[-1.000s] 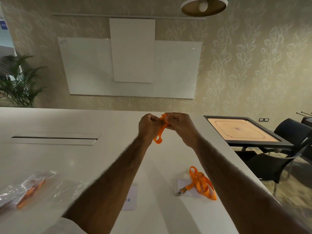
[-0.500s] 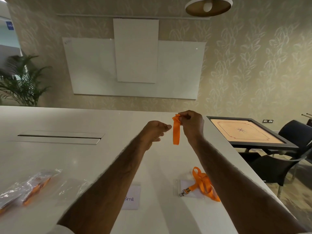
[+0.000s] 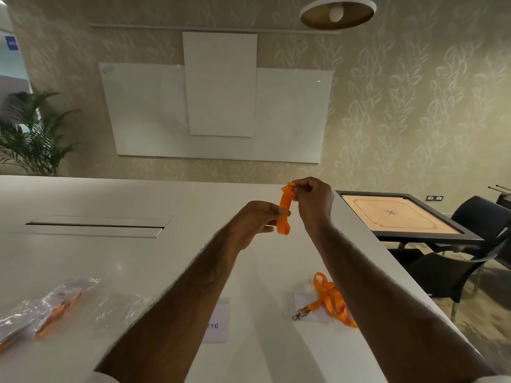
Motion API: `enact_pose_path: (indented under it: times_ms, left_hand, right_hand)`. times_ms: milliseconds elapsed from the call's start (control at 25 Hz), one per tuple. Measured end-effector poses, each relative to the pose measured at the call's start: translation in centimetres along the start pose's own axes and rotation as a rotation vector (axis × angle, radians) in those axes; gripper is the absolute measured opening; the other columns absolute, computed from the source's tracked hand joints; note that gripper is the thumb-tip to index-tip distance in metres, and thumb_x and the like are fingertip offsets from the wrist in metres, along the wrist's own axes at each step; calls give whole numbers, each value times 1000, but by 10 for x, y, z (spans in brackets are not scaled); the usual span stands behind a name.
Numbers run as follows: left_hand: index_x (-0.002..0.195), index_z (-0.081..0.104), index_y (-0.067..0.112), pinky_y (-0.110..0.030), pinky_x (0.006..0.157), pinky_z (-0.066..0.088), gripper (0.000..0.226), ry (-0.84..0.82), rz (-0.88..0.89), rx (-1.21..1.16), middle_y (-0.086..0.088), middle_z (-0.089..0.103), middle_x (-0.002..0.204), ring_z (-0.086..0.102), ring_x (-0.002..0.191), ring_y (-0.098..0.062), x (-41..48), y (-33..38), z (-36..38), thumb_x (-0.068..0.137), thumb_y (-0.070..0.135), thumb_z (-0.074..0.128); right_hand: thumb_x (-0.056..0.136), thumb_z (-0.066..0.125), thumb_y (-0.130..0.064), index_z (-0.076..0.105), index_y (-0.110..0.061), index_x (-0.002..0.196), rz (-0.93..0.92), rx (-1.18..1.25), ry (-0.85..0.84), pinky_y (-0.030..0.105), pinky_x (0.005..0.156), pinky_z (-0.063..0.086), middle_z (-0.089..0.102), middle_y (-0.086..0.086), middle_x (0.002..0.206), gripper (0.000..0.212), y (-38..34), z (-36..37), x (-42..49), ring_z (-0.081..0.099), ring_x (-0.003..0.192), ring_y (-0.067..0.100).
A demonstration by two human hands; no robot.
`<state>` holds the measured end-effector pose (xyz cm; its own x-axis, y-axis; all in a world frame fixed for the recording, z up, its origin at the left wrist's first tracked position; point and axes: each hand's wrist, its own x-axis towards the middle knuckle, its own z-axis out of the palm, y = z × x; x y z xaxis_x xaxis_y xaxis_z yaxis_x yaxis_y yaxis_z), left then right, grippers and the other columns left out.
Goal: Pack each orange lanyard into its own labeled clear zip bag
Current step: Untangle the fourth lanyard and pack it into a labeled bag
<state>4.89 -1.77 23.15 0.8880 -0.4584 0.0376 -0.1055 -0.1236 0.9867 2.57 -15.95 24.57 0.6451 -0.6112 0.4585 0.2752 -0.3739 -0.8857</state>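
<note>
Surface: white table [image 3: 138, 258], long and pale; its far edge meets the patterned wall [image 3: 414, 106], and its right edge runs diagonally down beside the right forearm.
Strap in hand: folded lanyard [image 3: 284, 214], orange, doubled into a short upright bundle and held in the air over the table near that right edge; its lower end hangs as a closed loop.
Upper grip: right hand [image 3: 315, 203], thumb and curled fingers pinching the bundle's top end.
Lower grip: left hand [image 3: 254, 222], thumb and fingertips closed on the bundle's middle from the left.
Clearance: bare tabletop lies below and beyond both hands and stretches left to the cable slot [image 3: 96, 226].
Near right edge: loose lanyard [image 3: 330, 299] lies in loops, partly on a clear zip bag [image 3: 298, 299]; its metal clip [image 3: 300, 313] points left, and the right forearm hides its far side.
Between forearms: labeled bag [image 3: 218, 324], with the handwriting partly covered and not fully legible.
Lower left: packed bags [image 3: 55, 302], clear with orange inside, blurred and cut off by the frame; a crumpled clear bag [image 3: 119, 308] lies just beside them, contents unclear.
Off the edge: carrom board [image 3: 398, 214] and dark chairs [image 3: 456, 266] stand to the table's right.
Background: whiteboard [image 3: 210, 111] on the wall; plant [image 3: 36, 134] at far left.
</note>
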Motion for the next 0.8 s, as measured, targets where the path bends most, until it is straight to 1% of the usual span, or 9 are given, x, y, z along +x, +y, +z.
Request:
enact_pose_path:
  times_ms: [120,240,320,400,480,560,640,720,800]
  left_hand:
    - [115,71,12,-37,91,56,28,63,104,52,-8,70,120,69,100,-23,1,-2,-4,94,31,68]
    - [93,75,20,-20,62,55,11,202,181,101,-2,75,97,72,75,-16,4,-2,0,88,29,76]
    - [83,73,18,-29,64,60,9,304,187,89,1,74,84,71,74,-19,7,-3,2,84,25,79]
    - [86,70,15,-35,65,63,14,387,160,67,1,71,84,69,79,-20,7,-3,2,83,26,80]
    - [96,65,12,-30,56,60,26,429,126,23,-2,69,91,67,80,-18,7,-5,-2,82,27,81]
    - [100,63,12,-25,57,54,29,465,109,66,-3,69,95,65,79,-15,6,-8,-9,82,26,81]
    - [97,66,7,-24,61,49,26,454,101,112,-7,71,94,63,77,-16,3,-13,-15,81,22,80]
    - [94,69,2,-24,57,49,27,389,48,136,-10,71,86,61,69,-18,-3,-18,-20,80,21,82]
    - [99,69,-6,-26,58,57,26,304,-18,62,-20,73,92,67,71,-24,-9,-25,-26,84,13,79]
  right_hand:
    - [92,62,3,76,-9,97,-2,-30,44,38,81,62,73,4,89,19,6,-4,-1,70,84,20]
    - [89,64,2,78,-12,94,-61,-26,-35,31,79,61,72,-5,82,20,4,-1,-11,69,80,11]
    - [86,67,0,78,-15,90,-101,-4,-106,28,78,60,72,-9,80,19,0,3,-18,69,80,9]
    - [86,69,-2,78,-16,90,-100,11,-161,30,76,61,74,-8,81,17,-2,6,-21,71,79,12]
    - [88,69,-6,78,-16,93,-56,50,-252,35,77,63,76,-4,85,14,-1,6,-23,72,81,16]
    - [89,73,-14,78,-12,102,-24,82,-390,36,82,62,76,0,96,14,3,7,-28,73,89,19]
    - [87,76,-11,75,-8,110,-30,46,-438,35,81,62,74,3,104,23,11,10,-35,72,92,21]
    - [86,75,-4,76,-7,103,-44,13,-380,33,72,63,74,4,96,17,19,16,-42,73,82,22]
    - [83,75,-3,77,-9,92,-37,-6,-350,27,64,62,74,1,84,10,30,25,-51,72,72,18]
